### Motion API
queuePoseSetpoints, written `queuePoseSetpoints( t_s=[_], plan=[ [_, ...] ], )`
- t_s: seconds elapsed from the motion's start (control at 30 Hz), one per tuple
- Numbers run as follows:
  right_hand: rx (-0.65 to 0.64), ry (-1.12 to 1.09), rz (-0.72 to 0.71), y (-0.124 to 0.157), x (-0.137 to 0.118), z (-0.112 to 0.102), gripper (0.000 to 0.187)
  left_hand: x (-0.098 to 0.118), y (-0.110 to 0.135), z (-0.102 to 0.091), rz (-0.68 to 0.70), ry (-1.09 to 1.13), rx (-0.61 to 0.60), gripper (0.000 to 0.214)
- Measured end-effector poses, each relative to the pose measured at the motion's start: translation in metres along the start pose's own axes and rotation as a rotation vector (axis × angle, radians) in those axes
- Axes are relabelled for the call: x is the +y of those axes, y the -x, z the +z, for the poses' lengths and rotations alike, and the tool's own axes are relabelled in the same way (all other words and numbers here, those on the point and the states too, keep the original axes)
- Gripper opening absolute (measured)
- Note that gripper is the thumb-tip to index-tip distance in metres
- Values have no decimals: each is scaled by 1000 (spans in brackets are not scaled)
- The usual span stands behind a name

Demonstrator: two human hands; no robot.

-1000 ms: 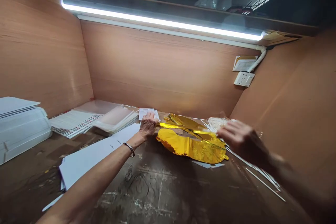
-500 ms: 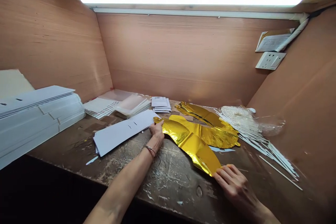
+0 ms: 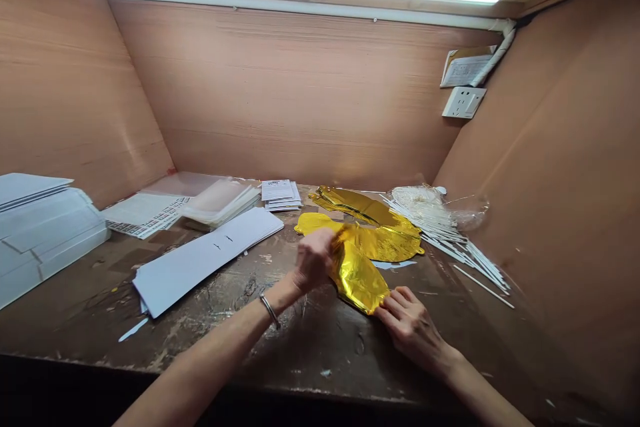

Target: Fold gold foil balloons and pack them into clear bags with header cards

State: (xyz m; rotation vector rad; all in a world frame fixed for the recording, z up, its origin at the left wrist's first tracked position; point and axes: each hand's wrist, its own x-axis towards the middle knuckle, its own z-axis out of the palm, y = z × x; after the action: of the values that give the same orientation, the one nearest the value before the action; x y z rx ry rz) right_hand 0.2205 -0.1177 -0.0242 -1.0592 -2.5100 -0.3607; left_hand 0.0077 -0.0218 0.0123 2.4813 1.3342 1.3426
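A flat gold foil balloon (image 3: 359, 272) lies crumpled at the middle of the dark worktop (image 3: 320, 347). My left hand (image 3: 313, 260), with a bracelet on its wrist, is closed on the balloon's upper left edge. My right hand (image 3: 409, 323) pinches the balloon's lower right corner against the table. Behind them lies a pile of more gold foil balloons (image 3: 370, 220), touching the one I hold.
A bundle of thin white sticks (image 3: 450, 237) and a clear bag lie at the right. White card strips (image 3: 205, 253), sticker sheets (image 3: 145, 213), clear sleeves (image 3: 220, 203) and small leaflets (image 3: 280, 193) lie left of centre. White stacked boxes (image 3: 40, 227) stand far left. Wooden walls enclose three sides.
The gold balloon was pulled off the pile toward me, and both hands came closer together, folding it from a long stretched shape into a shorter crumpled one. The camera tilted down.
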Motion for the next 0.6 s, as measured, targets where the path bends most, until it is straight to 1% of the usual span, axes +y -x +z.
queuePoseSetpoints(
  t_s=[0.07, 0.1, 0.13, 0.2, 0.27, 0.33, 0.37, 0.43, 0.5, 0.53, 0.6],
  plan=[
    [-4, -3, -11, -3, -3, -1, 23, 24, 15, 13, 242, -138, -206, 20],
    [-1, -6, -18, -4, -4, -2, 23, 32, 23, 20, 321, -182, -290, 19],
    [6, -7, -26, -4, -6, -3, 23, 37, 31, 27, 362, -207, -363, 18],
    [27, -16, -39, -3, -8, -4, 23, 41, 44, 39, 351, -211, -469, 17],
    [58, -47, -43, -3, -10, -7, 23, 39, 53, 45, 277, -165, -517, 19],
    [90, -101, -21, -9, -7, -13, 24, 36, 56, 43, 172, -79, -524, 25],
    [103, -133, 3, -16, -4, -17, 24, 35, 55, 39, 95, -18, -518, 27],
    [118, -198, 58, -37, 6, -23, 23, 34, 54, 31, -105, 138, -490, 29],
    [94, -273, 99, -67, 21, -23, 22, 33, 51, 25, -295, 320, -421, 30],
    [63, -321, 111, -83, 29, -18, 22, 33, 50, 24, -370, 411, -375, 31],
    [-45, -451, 136, -114, 44, -1, 23, 30, 49, 26, -508, 572, -284, 30]
  ],
)
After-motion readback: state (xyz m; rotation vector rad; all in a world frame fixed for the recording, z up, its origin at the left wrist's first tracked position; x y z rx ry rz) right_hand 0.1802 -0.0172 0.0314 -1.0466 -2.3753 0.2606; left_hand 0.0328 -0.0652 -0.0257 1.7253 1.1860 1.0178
